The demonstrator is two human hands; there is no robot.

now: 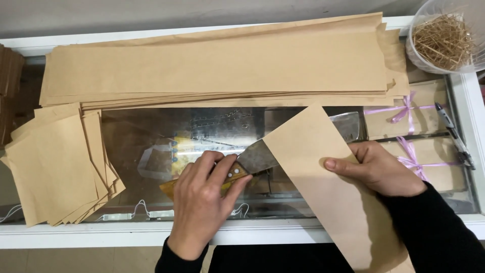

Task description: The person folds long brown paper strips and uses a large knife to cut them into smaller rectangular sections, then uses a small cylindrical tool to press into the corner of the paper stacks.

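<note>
Left hand (202, 199): knuckles up, curled tight round wooden-handled steel cleaver (252, 162), blade inside folded brown paper strip (328, 187). Right hand (379, 169): fingers bent, pinching that strip's right edge.

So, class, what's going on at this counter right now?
A person's left hand grips a wooden-handled knife whose blade runs inside a folded strip of brown paper. The right hand pins that strip down. On the glass counter, long paper strips lie stacked behind and cut squares are piled at the left.
</note>
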